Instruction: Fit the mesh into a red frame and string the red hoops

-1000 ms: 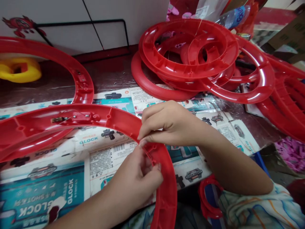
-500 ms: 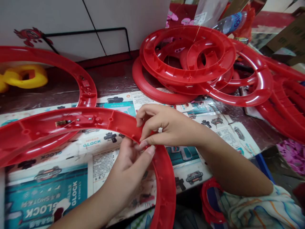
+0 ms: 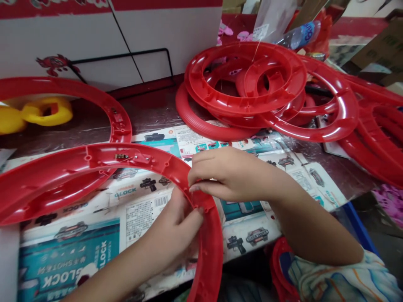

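Observation:
A large red plastic ring [image 3: 208, 243], hollow side up, lies across the front of the table. My left hand [image 3: 181, 218] grips its inner rim, with the thumb over the edge and the fingers partly hidden beneath. Just above, my right hand [image 3: 217, 172] bends over the same stretch of ring, fingertips pinched together at the channel. Whether anything small sits between those fingertips is hidden. In the ring's channel, left of my hands, a small brass-coloured spring-like part [image 3: 121, 156] and a small red block [image 3: 142, 158] are fitted.
Another red ring [image 3: 121, 121] lies behind on the left, near a yellow plastic piece [image 3: 47, 111]. More red rings [image 3: 245, 105] are piled at the back right, with a plastic bottle [image 3: 302, 35] behind. Printed cardboard [image 3: 138, 226] covers the tabletop. A black wire frame [image 3: 119, 54] stands by a white panel.
The ring in my hands has turned slightly, its fitted parts shifting right in view. My right fingers have drawn closer together and lower over the channel. The camera view has tilted a little.

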{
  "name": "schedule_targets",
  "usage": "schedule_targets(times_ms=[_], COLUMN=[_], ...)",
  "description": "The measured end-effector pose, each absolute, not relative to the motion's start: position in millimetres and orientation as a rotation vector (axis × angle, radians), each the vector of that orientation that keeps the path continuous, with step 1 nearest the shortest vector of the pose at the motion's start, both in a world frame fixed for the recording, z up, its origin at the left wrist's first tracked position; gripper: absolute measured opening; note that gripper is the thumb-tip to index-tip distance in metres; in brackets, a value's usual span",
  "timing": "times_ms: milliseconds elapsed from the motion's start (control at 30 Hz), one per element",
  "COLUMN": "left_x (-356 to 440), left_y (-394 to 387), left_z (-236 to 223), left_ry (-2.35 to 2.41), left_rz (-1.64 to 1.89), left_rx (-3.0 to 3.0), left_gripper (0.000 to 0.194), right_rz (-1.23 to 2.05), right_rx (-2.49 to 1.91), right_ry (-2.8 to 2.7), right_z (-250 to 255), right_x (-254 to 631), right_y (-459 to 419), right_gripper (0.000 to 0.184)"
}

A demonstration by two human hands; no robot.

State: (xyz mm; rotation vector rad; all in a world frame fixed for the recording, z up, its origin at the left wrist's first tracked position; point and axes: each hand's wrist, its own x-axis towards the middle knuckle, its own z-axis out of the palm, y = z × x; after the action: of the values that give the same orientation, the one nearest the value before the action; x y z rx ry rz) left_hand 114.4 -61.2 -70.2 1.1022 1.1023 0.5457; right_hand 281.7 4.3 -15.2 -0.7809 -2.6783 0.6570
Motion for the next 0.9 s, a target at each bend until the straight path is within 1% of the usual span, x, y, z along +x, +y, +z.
schedule_targets(times_ms=[167,367,500,700,900], left_x=[114,114,113,115,117], left_y=[-66,-69,-71,-73,-73], left_z=[-66,-61,-64,-66,-57], left_ry=[1.091,1.053,1.052,1.008,1.01], left_rz=[0.451,0.448,0.399,0.385,0.425], left_rx=[1.155,1.083,1.097,1.093,1.001], left_gripper=[0.021,0.026,0.025,0.028,0.018], right_rz=[0.643,0.752,0.833,0.661,0.61], right_rx=[-0.666,-0.583,-0.578,-0.674,-0.688], right_ry=[-2.671,-2.638,-2.636,-2.72,-2.711], right_z=[-17,-21,-22,-23,-24], right_x=[281,283,284,283,279], right_y=[3,9,13,13,10], right_gripper=[0.015,0.014,0.011,0.012,0.012])
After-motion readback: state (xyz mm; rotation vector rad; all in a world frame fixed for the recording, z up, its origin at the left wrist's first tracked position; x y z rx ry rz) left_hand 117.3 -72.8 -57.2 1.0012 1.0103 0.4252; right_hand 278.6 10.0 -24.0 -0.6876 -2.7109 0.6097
